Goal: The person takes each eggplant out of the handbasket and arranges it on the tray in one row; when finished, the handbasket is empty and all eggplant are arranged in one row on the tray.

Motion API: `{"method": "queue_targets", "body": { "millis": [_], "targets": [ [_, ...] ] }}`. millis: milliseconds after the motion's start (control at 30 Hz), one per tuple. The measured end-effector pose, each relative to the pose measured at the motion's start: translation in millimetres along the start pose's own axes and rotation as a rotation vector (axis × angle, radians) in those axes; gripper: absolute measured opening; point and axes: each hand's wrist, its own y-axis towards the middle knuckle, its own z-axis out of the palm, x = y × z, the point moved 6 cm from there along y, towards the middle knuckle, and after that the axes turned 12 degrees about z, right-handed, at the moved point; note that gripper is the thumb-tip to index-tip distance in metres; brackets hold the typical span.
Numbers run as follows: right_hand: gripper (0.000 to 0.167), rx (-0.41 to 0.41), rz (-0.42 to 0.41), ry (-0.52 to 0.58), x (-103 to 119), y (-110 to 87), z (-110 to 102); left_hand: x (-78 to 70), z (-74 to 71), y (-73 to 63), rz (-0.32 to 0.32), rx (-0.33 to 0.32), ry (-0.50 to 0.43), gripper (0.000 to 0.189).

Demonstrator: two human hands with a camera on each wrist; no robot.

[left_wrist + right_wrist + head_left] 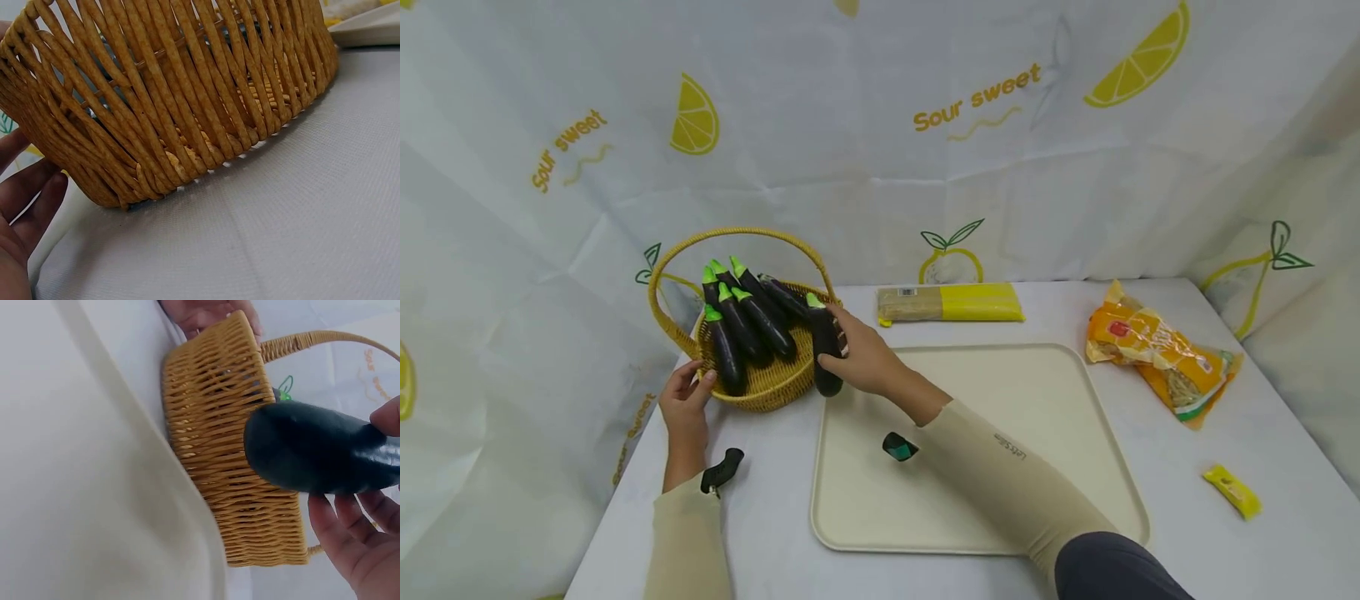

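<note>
My right hand grips a dark purple eggplant with a green stem cap, thumb on one side and fingers on the other. In the right wrist view that eggplant is held up at the rim of the wicker basket. The basket, with a tall arched handle, holds several more eggplants, stems pointing to the back. My left hand holds the basket's near left rim; in the left wrist view its fingers lie against the woven side.
A large cream tray lies right of the basket, under my right forearm. Behind it is a yellow-and-clear pack of noodles. An orange bag and a small yellow packet lie at the right. A printed curtain hangs behind the table.
</note>
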Motion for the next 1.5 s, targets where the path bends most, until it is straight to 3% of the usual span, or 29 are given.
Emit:
{"method": "queue_targets", "body": {
  "millis": [300, 433, 633, 1067, 1233, 1500],
  "targets": [
    [0.085, 0.001, 0.124, 0.138, -41.8, -24.1, 10.0, -0.2, -1.8, -0.5, 0.007, 0.003, 0.036, 0.040],
    [0.082, -0.008, 0.174, 0.157, -55.1, -26.8, 15.2, 1.3, -1.2, -0.7, 0.007, 0.011, 0.052, 0.040],
    [0.085, 0.042, 0.232, 0.169, -65.7, -25.8, 26.8, 1.7, -0.8, -0.3, -0.002, 0.010, 0.048, 0.041],
    [0.085, 0.126, 0.326, 0.104, -73.6, -24.3, 41.8, 1.2, -0.5, -1.5, -0.035, 0.018, 0.044, 0.043],
    [0.084, 0.087, 0.356, 0.064, -75.2, -23.6, 43.5, 1.6, -0.3, -1.6, -0.035, 0.011, 0.016, 0.042],
    [0.074, 0.019, 0.320, -0.004, -69.3, -18.9, 32.6, 1.1, -0.3, -2.5, -0.039, 0.011, 0.018, 0.040]
  ]
}}
